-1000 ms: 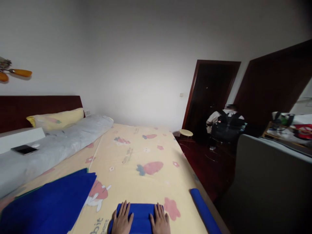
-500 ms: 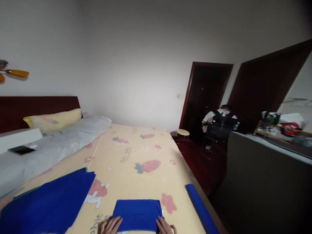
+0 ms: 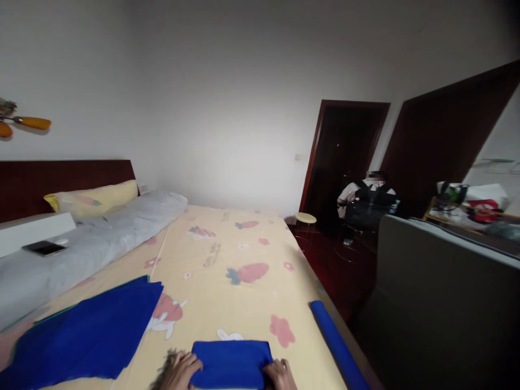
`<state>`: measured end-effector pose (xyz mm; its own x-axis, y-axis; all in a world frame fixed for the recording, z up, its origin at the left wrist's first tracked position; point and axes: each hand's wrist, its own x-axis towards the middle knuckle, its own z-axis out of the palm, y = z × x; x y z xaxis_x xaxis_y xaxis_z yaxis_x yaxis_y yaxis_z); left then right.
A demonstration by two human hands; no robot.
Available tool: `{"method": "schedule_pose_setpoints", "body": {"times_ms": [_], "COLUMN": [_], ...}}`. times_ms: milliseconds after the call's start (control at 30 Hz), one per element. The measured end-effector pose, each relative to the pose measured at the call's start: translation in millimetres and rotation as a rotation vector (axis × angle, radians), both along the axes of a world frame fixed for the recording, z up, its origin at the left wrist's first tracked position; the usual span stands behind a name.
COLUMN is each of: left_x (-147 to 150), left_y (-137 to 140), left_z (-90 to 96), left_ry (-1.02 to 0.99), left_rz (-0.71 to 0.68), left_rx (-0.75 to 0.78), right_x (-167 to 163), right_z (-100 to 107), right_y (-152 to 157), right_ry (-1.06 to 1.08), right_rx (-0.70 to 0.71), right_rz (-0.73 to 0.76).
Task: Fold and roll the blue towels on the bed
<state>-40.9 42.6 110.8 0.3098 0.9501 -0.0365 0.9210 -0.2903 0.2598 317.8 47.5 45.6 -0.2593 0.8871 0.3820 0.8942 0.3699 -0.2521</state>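
A folded blue cloth point(image 3: 231, 364) lies at the near middle of the bed, roughly rectangular. My left hand point(image 3: 183, 369) is closed on its left edge, fingers bent over the fabric. At the opposite edge, my right hand point(image 3: 279, 374) grips the cloth with curled fingers, the thumb partly hidden. To the left, several flat blue cloths point(image 3: 87, 333) are spread in an overlapping stack. A rolled blue cloth point(image 3: 337, 346) rests along the right side of the bed.
The bed point(image 3: 252, 303) has a cream sheet with carrot and rabbit prints. A grey rolled quilt point(image 3: 117, 225), a yellow pillow point(image 3: 97, 197) and a dark tablet-like device point(image 3: 44, 248) are at left. A person point(image 3: 368, 200) sits beyond a stool point(image 3: 305, 218); a dark panel point(image 3: 439, 303) stands at right.
The folded cloth's far edge has come closer to me, uncovering a white rabbit print. My fingers have gone from lying on the cloth to curling around its sides. The view has shifted slightly.
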Motion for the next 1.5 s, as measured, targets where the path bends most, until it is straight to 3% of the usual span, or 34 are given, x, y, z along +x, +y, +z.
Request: {"method": "schedule_pose_setpoints", "body": {"times_ms": [133, 267, 333, 433, 567, 633, 700, 867, 1000, 1100, 1300, 1400, 1500], "left_x": [5.5, 15.3, 24.2, 50.5, 94.4, 100.8, 90.7, 40.0, 28.8, 43.7, 98.1, 83.6, 42.2], "left_y": [0.3, 14.9, 20.9, 23.2, 19.1, 17.0, 15.5, 13.7, 16.3, 21.6, 32.7, 32.6, 28.3], "left_z": [-12.5, -7.2, -4.0, -9.8, -35.8, -49.1, -58.3, -59.5, -44.5, -32.3, -23.9, -25.0, -25.1], "left_ry": [0.062, 0.184, 0.261, 0.274, 0.074, 0.032, 0.03, 0.057, 0.061, 0.077, 0.104, 0.055, 0.037], "left_rz": [0.072, 0.214, 0.297, 0.387, 0.112, 0.01, -0.025, -0.004, 0.02, 0.046, 0.042, -0.03, -0.036], "left_rx": [0.015, 0.033, 0.054, 0.099, -0.02, -0.041, 0.021, 0.227, 0.163, 0.054, -0.007, 0.006, 0.044], "right_x": [-6.7, -8.5, -14.4, -41.6, -93.5, -101.2, -89.2, -30.6, -14.6, -27.2, -97.5, -89.8, -47.4], "right_z": [3.9, 21.3, 17.8, -13.2, -68.1, -77.8, -69.2, -11.6, 13.7, 16.9, 9.8, 1.9, 0.0], "right_y": [-0.8, 16.1, 27.5, 40.8, 43.2, 38.6, 32.9, 21.6, 20.6, 27.9, 42.0, 38.3, 31.0], "right_ry": [-0.011, -0.021, -0.015, 0.004, -0.005, -0.025, -0.038, -0.038, -0.005, -0.001, -0.052, -0.044, -0.03], "right_rx": [-0.061, -0.081, -0.034, 0.085, 0.279, 0.346, 0.346, 0.15, -0.026, -0.091, -0.103, -0.064, -0.025], "right_rz": [0.007, -0.094, -0.186, -0.178, 0.059, 0.113, 0.124, 0.098, 0.097, 0.095, 0.213, 0.256, 0.164]}}
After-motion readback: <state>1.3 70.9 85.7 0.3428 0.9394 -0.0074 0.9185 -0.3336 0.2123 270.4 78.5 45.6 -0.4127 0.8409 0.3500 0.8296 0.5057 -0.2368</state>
